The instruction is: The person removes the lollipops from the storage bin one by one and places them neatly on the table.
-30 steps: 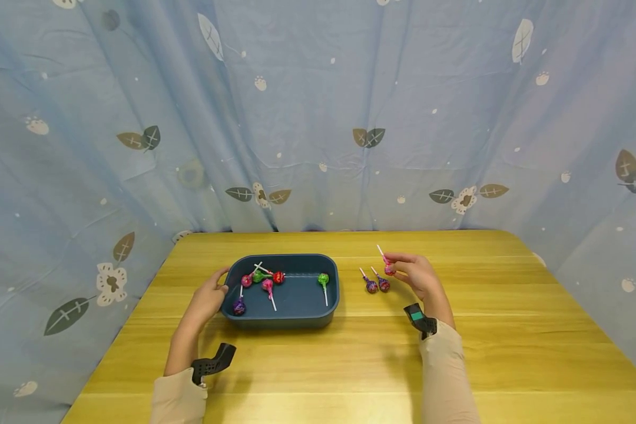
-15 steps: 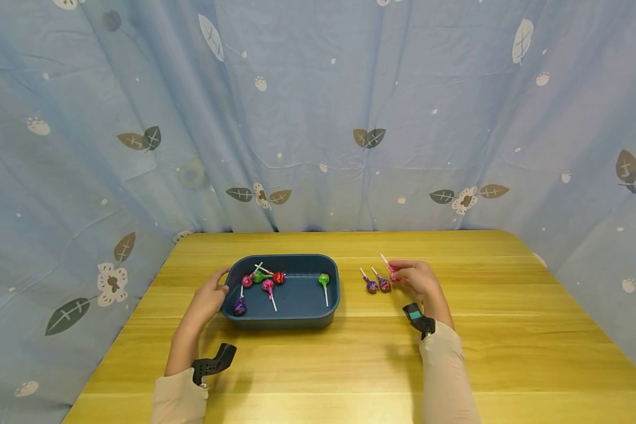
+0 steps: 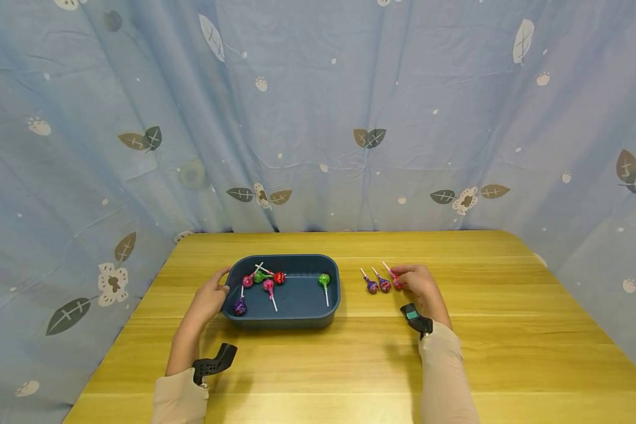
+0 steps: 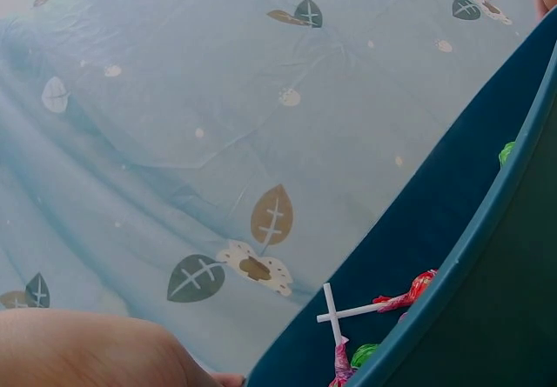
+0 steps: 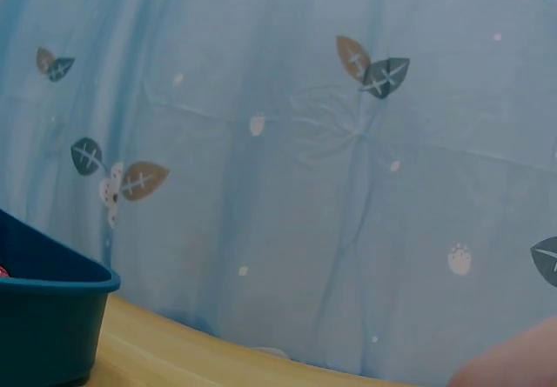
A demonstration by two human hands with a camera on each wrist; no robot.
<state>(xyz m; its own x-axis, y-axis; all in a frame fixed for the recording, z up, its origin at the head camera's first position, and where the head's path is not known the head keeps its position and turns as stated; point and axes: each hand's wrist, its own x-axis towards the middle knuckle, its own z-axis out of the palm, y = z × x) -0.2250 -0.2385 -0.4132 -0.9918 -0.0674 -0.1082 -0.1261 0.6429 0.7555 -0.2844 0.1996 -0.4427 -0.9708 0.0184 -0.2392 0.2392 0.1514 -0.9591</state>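
Note:
In the head view a pink lollipop (image 3: 396, 282) lies at the fingertips of my right hand (image 3: 420, 284), its head pinched and partly covered by the fingers, its white stick pointing up and left. Two purple lollipops, one nearer (image 3: 384, 285) and one farther left (image 3: 372, 287), lie side by side just left of it. My left hand (image 3: 210, 299) grips the left end of a dark blue box (image 3: 297, 323), thumb at the rim. Inside the box are several lollipops, among them a green one (image 3: 324, 278), a red one (image 3: 279, 277) and a purple one (image 3: 239, 307).
The box and loose lollipops stand on a yellow wooden table (image 3: 318, 365). A blue patterned curtain (image 3: 318, 118) hangs close behind the table's back edge and along both sides. In the right wrist view the box's corner (image 5: 96, 287) shows at the left.
My right hand has lowered the pink lollipop toward the table and slightly right, into line beside the two purple ones. The left hand and the box have stayed put.

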